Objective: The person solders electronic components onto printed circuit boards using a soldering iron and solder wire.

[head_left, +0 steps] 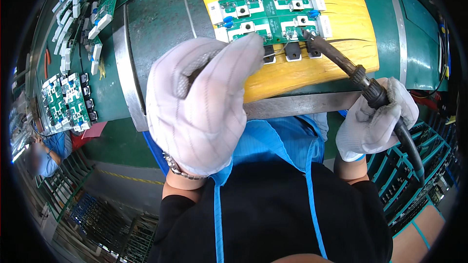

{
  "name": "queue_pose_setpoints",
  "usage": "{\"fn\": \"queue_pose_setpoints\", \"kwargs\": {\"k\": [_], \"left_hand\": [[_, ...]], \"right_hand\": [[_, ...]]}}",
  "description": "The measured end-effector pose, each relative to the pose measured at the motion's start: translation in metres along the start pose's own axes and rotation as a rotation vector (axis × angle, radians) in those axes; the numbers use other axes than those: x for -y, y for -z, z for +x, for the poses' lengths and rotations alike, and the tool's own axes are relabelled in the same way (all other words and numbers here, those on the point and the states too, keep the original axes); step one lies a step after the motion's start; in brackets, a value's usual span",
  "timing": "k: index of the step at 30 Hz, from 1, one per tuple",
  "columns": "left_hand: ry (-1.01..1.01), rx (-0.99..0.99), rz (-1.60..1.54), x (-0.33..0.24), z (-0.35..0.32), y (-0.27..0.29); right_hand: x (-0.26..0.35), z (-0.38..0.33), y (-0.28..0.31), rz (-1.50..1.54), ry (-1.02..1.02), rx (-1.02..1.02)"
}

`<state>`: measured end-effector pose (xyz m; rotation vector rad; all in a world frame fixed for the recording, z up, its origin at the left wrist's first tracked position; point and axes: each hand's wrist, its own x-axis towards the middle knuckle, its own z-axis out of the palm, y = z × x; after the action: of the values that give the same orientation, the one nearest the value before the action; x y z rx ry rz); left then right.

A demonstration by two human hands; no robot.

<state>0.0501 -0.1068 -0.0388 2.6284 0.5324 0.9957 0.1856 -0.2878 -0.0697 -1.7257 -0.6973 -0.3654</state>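
Observation:
A green circuit board (271, 18) lies on a yellow board (346, 14) with cut marks, on the bench before me. White block parts, blue discs and black three-legged components (292, 51) line its edges. My right hand (378, 122), in a white glove, grips a soldering iron (358, 74) by its dark handle. The iron's tip meets the board's near right part. My left hand (200, 97), also gloved, has its fingers pinched together over the board's near left edge. A thin solder wire (279, 50) runs from those fingers toward the iron's tip; the fingertips partly hide it.
More circuit boards (66, 101) lie at the left, with several others piled behind them (100, 17). A metal edge strip (302, 104) borders the bench toward me. A rack of boards (414, 165) stands at lower right. Another person (51, 153) is at far left.

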Motion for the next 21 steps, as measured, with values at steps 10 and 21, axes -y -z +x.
{"fn": "queue_pose_setpoints", "kwargs": {"k": [10, 21], "left_hand": [[-0.013, 0.053, 0.072, -0.003, 0.003, -0.008], [0.033, -0.036, -0.049, -0.006, 0.003, 0.001]], "right_hand": [[-0.001, 0.000, 0.001, -0.028, 0.023, 0.080], [-0.006, -0.002, 0.009, 0.070, 0.002, 0.036]]}}
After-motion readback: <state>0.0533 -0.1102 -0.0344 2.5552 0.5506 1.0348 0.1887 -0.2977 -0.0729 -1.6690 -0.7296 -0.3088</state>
